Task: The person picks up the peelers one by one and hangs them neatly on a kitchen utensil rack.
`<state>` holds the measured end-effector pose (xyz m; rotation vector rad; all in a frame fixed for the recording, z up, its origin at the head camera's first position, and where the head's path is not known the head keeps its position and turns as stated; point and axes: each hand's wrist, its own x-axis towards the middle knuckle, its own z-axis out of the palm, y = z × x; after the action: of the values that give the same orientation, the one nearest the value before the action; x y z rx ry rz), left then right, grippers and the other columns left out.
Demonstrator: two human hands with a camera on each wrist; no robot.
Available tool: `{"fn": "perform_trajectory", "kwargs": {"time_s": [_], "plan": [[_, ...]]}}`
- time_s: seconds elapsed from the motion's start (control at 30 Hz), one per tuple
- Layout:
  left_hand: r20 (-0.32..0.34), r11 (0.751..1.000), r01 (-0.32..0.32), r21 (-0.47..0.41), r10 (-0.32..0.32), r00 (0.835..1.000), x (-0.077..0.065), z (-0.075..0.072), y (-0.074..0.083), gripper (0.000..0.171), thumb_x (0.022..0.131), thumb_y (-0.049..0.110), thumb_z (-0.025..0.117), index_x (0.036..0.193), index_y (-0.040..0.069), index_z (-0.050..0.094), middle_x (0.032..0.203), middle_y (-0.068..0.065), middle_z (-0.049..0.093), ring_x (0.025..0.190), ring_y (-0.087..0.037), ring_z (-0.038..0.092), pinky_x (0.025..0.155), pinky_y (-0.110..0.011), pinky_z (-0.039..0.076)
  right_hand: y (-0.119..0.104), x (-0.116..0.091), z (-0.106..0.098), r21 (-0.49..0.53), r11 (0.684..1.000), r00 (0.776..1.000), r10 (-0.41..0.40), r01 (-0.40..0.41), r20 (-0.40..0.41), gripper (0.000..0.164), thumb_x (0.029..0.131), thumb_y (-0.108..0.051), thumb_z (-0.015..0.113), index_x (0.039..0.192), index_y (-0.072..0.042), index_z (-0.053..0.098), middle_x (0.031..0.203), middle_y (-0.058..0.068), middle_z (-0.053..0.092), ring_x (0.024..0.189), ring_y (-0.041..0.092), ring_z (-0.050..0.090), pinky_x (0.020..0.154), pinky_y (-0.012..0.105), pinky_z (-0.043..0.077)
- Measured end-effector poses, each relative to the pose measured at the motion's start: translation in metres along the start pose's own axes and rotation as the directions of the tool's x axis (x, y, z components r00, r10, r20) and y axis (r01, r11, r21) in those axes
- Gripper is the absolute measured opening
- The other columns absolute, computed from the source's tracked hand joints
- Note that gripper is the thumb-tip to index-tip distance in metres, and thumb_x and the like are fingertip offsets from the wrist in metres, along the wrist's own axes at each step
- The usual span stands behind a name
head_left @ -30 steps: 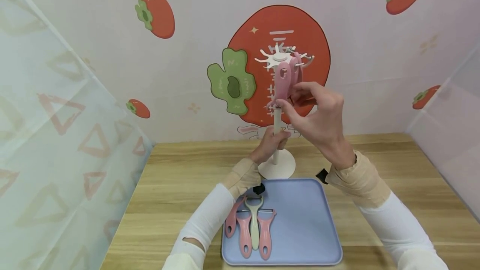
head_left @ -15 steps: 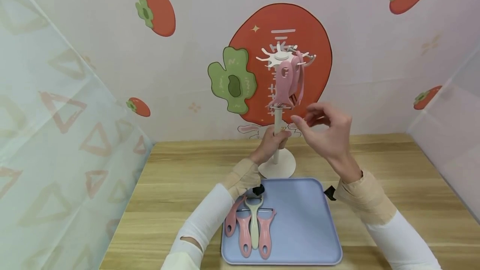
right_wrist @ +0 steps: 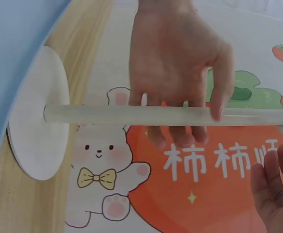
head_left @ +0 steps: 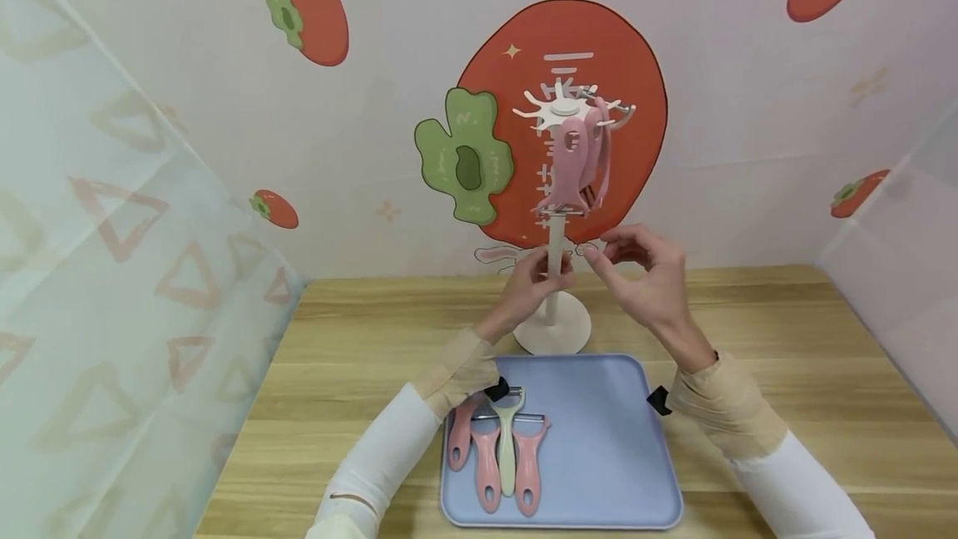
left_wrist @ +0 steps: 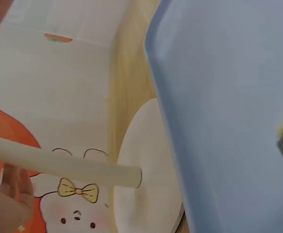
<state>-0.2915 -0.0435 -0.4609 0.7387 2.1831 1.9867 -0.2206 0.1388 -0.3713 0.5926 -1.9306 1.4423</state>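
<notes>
A white utensil stand [head_left: 551, 323] with a ring of hooks on top [head_left: 565, 109] stands behind the tray. My left hand [head_left: 530, 285] is around its pole [right_wrist: 132, 115], loosely, thumb in front and fingers behind. Several pink peelers [head_left: 570, 165] hang from hooks on the near and right sides. Right of the pole and below these peelers, my right hand [head_left: 647, 277] is raised, holding nothing, thumb apart from its bent fingers. On the blue tray [head_left: 599, 439] lie a cream peeler [head_left: 506, 447] and several pink ones [head_left: 528, 472], side by side at the left.
The tray lies on a wooden table [head_left: 359, 356], just in front of the stand's round base [left_wrist: 151, 170]. A patterned cloth wall [head_left: 374, 106] rises behind the table, with others at both sides. The left forearm crosses over the tray's left back corner.
My right hand has let go of the hanging pink peeler and drawn down from it. The left hand's grip on the pole has loosened, and its wrist has shifted slightly left.
</notes>
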Motion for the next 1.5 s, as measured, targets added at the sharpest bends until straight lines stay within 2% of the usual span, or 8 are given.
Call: {"fn": "perform_trajectory", "kwargs": {"time_s": [0.23,0.6,0.83,0.97,1.07,1.23,1.37,1.5], "plan": [[-0.052,0.99,0.038,0.134,-0.032,0.998,-0.023,-0.024,0.021,0.047,0.091,0.013,0.069,0.136,0.002,0.055,0.135,-0.018,0.06,0.127,-0.04,0.055,0.1,-0.052,0.041,0.005,-0.006,0.003,0.009,0.994,0.987,0.108,-0.11,0.115,0.024,0.084,0.001,0.078,0.106,0.008,0.07,0.089,0.018,0.069,0.082,0.015,0.066,0.081,0.032,0.059],[-0.1,0.956,0.067,0.286,-0.04,0.994,-0.048,-0.041,0.039,0.031,0.091,0.018,0.073,0.118,0.005,0.064,0.12,-0.011,0.065,0.115,-0.034,0.063,0.092,-0.047,0.043,0.052,-0.006,0.024,0.064,0.972,0.954,0.209,-0.227,0.214,0.042,0.087,-0.004,0.078,0.124,0.007,0.063,0.115,0.021,0.068,0.104,0.038,0.067,0.093,0.056,0.054],[-0.049,0.922,0.005,0.388,0.016,0.999,-0.071,-0.04,0.039,0.028,0.091,0.014,0.072,0.114,0.001,0.064,0.116,-0.014,0.067,0.109,-0.033,0.065,0.091,-0.049,0.048,0.066,0.0,0.047,0.07,0.964,0.943,0.232,-0.255,0.24,0.037,0.089,-0.018,0.079,0.121,-0.002,0.067,0.107,0.015,0.071,0.099,0.024,0.068,0.093,0.047,0.056],[-0.019,0.912,-0.003,0.411,0.011,1.0,-0.083,-0.04,0.039,0.026,0.092,0.015,0.071,0.113,0.002,0.064,0.115,-0.014,0.067,0.105,-0.028,0.065,0.09,-0.05,0.049,0.071,-0.001,0.064,0.09,0.951,0.928,0.263,-0.295,0.263,0.028,0.091,-0.021,0.077,0.11,-0.002,0.068,0.095,0.013,0.07,0.086,0.02,0.066,0.079,0.035,0.056],[-0.001,0.903,0.004,0.429,-0.004,1.0,-0.093,-0.042,0.039,0.023,0.092,0.015,0.071,0.112,0.006,0.065,0.114,-0.012,0.067,0.105,-0.027,0.066,0.09,-0.049,0.05,0.075,-0.005,0.077,0.147,0.911,0.898,0.332,-0.385,0.289,0.025,0.094,-0.024,0.074,0.101,-0.002,0.067,0.084,0.008,0.067,0.076,0.018,0.064,0.073,0.033,0.054],[0.002,0.892,-0.016,0.452,0.017,1.0,-0.109,-0.05,0.04,0.022,0.092,0.011,0.071,0.113,0.008,0.065,0.113,-0.01,0.067,0.108,-0.035,0.065,0.091,-0.054,0.05,0.081,-0.008,0.092,0.34,0.791,0.848,0.394,-0.509,0.354,0.038,0.101,-0.028,0.065,0.079,0.001,0.054,0.061,0.003,0.048,0.059,0.016,0.051,0.063,0.033,0.047],[-0.014,0.885,-0.019,0.465,0.029,0.999,-0.121,-0.057,0.043,0.022,0.093,0.012,0.071,0.114,0.009,0.065,0.117,-0.012,0.068,0.11,-0.035,0.064,0.09,-0.06,0.049,0.085,-0.006,0.098,0.442,0.736,0.844,0.338,-0.512,0.416,0.053,0.105,-0.032,0.057,0.063,-0.004,0.04,0.053,-0.002,0.032,0.048,0.013,0.03,0.05,0.03,0.027],[-0.006,0.87,-0.002,0.494,0.005,1.0,-0.135,-0.064,0.044,0.02,0.096,0.018,0.069,0.114,0.012,0.065,0.118,-0.011,0.067,0.112,-0.034,0.062,0.092,-0.057,0.047,0.085,-0.005,0.101,0.464,0.739,0.859,0.316,-0.489,0.403,0.058,0.106,-0.031,0.054,0.055,-0.011,0.036,0.047,-0.005,0.029,0.041,0.009,0.026,0.041,0.027,0.02]]}}
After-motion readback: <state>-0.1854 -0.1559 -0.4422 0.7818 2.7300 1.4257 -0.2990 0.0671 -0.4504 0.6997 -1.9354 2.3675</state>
